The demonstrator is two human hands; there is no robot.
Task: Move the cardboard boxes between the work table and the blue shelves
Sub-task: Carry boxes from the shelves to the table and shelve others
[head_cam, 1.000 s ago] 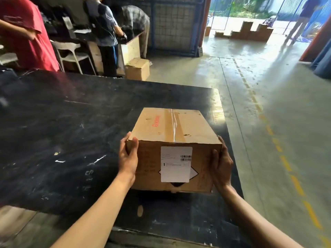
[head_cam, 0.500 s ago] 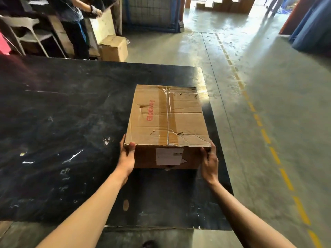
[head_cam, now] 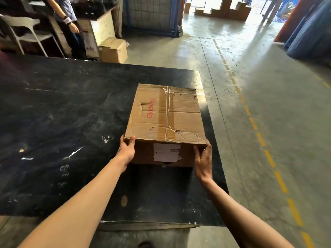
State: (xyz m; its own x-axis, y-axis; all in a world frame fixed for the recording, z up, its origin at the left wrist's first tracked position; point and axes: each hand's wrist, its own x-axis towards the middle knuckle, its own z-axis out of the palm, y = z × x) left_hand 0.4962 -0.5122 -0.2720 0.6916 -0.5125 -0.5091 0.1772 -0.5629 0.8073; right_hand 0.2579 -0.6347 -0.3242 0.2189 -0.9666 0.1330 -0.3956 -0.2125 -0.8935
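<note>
A taped cardboard box [head_cam: 165, 117] with red lettering and a white label on its near face lies flat on the black work table [head_cam: 62, 122], close to the table's right edge. My left hand [head_cam: 127, 149] grips its near left corner, thumb on the top edge. My right hand [head_cam: 203, 158] clasps the near right corner, fingers wrapped around the side. The blue shelves are only partly seen as a blue-framed wire rack [head_cam: 152, 15] at the back.
Another cardboard box [head_cam: 112, 50] sits on the floor beyond the table, beside a person [head_cam: 69, 24] and a white chair [head_cam: 26, 33]. A yellow dashed line [head_cam: 258, 133] runs along the concrete floor on the right. Stacked boxes [head_cam: 225, 9] stand by the far doorway.
The box went from held up and tilted toward me to lying flat on the table. Both hands stay on its near corners. My view has tipped further downward.
</note>
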